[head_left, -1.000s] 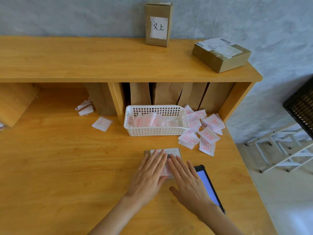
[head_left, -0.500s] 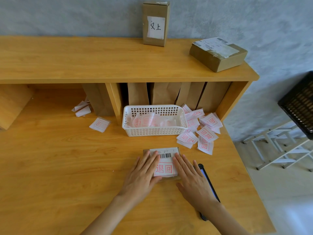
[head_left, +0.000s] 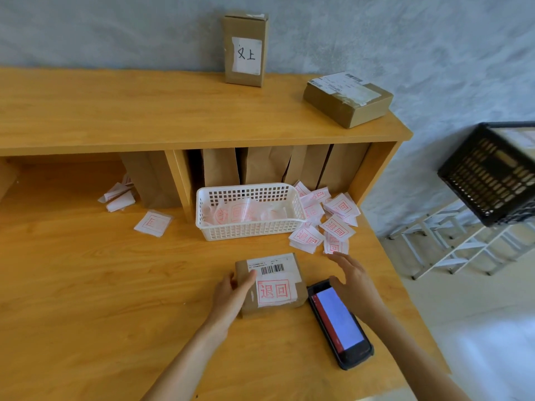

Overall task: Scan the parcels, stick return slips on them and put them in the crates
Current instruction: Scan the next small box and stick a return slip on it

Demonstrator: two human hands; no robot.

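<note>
Both our hands have come off the top of the parcel [head_left: 270,285] since a sec ago: then they lay flat over the slip, now the return slip [head_left: 273,292] shows in full, stuck on the parcel's top w/ red characters, just below the barcode label [head_left: 272,267]. Our left hand [head_left: 233,293] grips the parcel's left edge, thumb on top near the barcode, fingers curled round the side. Our right hand [head_left: 351,277] has lifted away to the right and hovers above the desk [head_left: 86,285], fingers relaxed and spread, holding nothing, over the top end of the scanner [head_left: 338,322]. Scanner lies flat, screen lit, just right of the parcel.

Parcel sits on the desk in front of the white basket [head_left: 249,209], which holds peeled backing bits. Loose return slips [head_left: 324,224] are piled right of the basket, one more slip [head_left: 153,222] lies left of it. On the shelf top [head_left: 115,111]: an upright box [head_left: 246,49] w/ a handwritten label, and a flat box [head_left: 348,98] w/ a shipping label. Black crate [head_left: 489,175] at the right edge, off the desk, above a white rack [head_left: 451,244].
</note>
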